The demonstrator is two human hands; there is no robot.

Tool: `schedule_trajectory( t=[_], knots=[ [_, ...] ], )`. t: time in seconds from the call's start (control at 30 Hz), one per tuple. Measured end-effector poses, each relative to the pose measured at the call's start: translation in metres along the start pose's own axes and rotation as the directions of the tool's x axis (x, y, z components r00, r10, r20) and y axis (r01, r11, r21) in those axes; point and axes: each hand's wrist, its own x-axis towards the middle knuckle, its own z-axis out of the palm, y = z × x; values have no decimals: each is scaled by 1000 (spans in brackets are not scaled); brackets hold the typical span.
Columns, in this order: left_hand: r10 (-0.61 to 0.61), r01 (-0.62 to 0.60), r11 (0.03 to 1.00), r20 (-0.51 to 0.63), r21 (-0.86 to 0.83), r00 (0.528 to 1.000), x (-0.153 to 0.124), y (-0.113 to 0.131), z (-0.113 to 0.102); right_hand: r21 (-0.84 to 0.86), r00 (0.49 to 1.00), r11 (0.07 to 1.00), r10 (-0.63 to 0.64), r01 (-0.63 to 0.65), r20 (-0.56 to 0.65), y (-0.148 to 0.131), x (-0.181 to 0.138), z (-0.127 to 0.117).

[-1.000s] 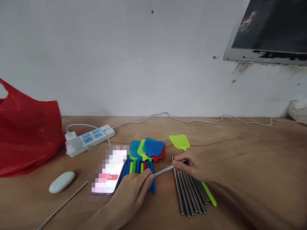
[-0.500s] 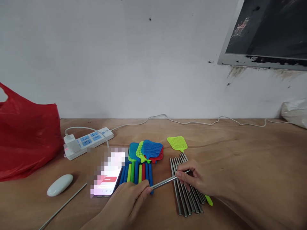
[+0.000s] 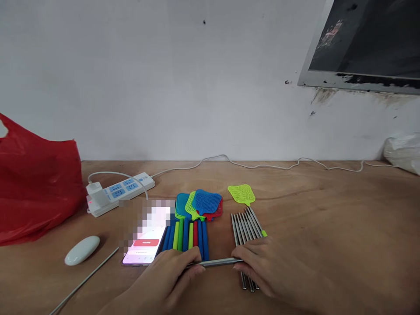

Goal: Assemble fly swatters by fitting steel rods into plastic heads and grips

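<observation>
- Rod [image 3: 220, 262]: spans the gap between your hands, nearly level, crosswise at the near side of the surface [image 3: 328, 214].
- Left hand [image 3: 179, 273]: grip closed on the rod's left end, thumb below, index finger above. It covers the near ends of some handles [image 3: 181, 234]; whether it touches them, you can't tell from this view.
- Right hand [image 3: 262, 264]: grip closed around the rod's right end, over the other rods [image 3: 243, 232], which lie side by side beneath.
- Both tips are hidden by your fingers, so fit or alignment there can't be read.
- Best practice, as judged: pinch firmly near both ends and work along the rod's line; bare metal probably turns or slips under a loose thumb.
- Sideways force could bend a thin tube. Better straight and even.
- Raise the right knuckles a little if you shift; a low wrist could scatter the row.
- Mind the phone [image 3: 147, 243] just beside your left hand.
- Blue head [image 3: 207, 202] and lone green head [image 3: 242, 194] lie beyond, out of your way.
</observation>
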Motion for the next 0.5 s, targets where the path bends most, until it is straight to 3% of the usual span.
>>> schedule_trajectory(
  t=[0.1, 0.5],
  knots=[
    [32, -32, 999, 3, 10, 999, 0, -2, 9, -57, 999, 998, -32, 30, -24, 3, 2, 6],
    [29, -30, 999, 48, 16, 998, -4, 4, 15, 33, 997, 996, -77, 78, -20, 13, -3, 3]
  ],
)
